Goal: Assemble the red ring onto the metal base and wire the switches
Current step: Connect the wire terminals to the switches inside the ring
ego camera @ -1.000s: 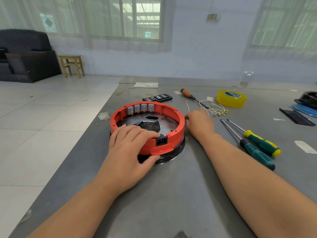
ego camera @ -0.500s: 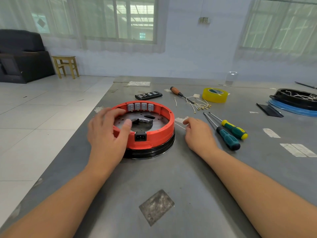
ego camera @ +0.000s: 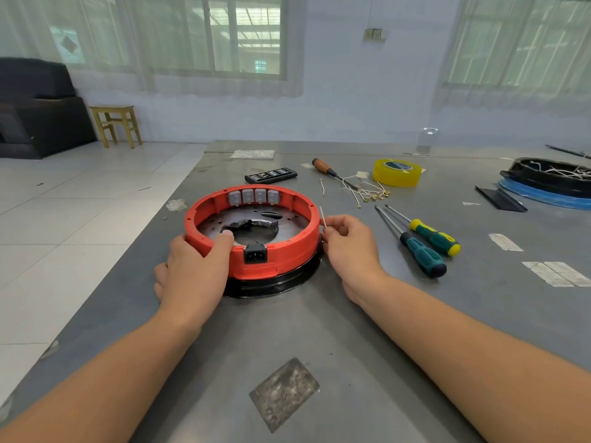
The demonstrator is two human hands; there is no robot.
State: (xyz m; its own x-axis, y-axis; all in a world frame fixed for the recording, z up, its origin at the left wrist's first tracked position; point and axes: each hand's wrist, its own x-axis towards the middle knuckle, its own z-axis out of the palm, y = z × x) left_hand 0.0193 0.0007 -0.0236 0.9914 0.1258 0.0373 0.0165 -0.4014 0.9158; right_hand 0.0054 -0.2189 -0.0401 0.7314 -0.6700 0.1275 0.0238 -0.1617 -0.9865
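We see the red ring (ego camera: 289,238) seated on the metal base (ego camera: 243,219), near the table's (ego camera: 351,346) left edge; left hand (ego camera: 192,273) grips the ring's near-left rim, thumb hooked inside; right hand (ego camera: 348,244) pinches a thin white wire (ego camera: 323,216), probably one lead, just beside the ring's right wall; four grey switches (ego camera: 254,197) sit on the far inner wall; two screwdrivers (ego camera: 422,247) lie to the right.

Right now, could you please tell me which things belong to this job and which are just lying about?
In use: red ring, metal base, switches, loose wires, wire pinched in right hand, left hand.
Lying about: yellow tape, screwdrivers, black remote.
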